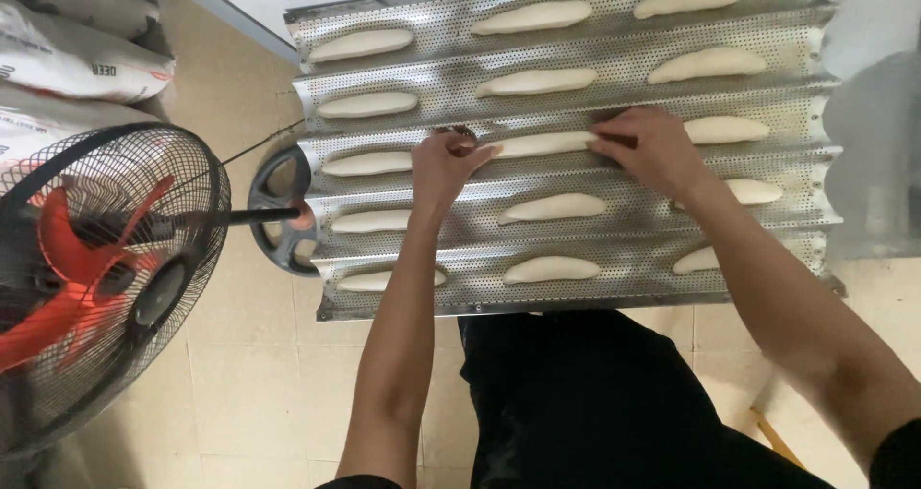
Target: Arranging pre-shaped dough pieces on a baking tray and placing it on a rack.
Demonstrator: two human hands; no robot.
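— At the near edge of the perforated metal tray (pixel 614 302), what is lying closest to the person?

— A row of pale dough pieces is sitting in the nearest channel: one by the near left corner (pixel 384 281), one in the middle (pixel 552 269), and one toward the right (pixel 697 260), partly covered by the right forearm. Below the tray, a dark apron (pixel 585 403) is hanging over a beige tiled floor (pixel 249 374).

— And the hands?

— Both are reaching over the near rows to the middle channel. The left hand (pixel 443 166) is pressing its fingertips on the left end of a long dough piece (pixel 542 144), and the right hand (pixel 654 148) is lying palm down over its right end. Neither is clenched; the fingers are curving loosely on the dough, with the two hands well apart, one at each end.

— Where is that dough piece sitting exactly?

— In the third channel from the near edge, about midway between the left and right edges, lying lengthwise along the groove.

— What is lying farther back?

— More dough pieces are filling the two far channels, three in each, up to the far edge.

— Anything off the tray?

— A standing fan (pixel 101 278) with red blades is facing up at the left, its round base (pixel 281 211) touching the tray's left edge. White sacks (pixel 77 57) are piling up beyond it, at the far left.
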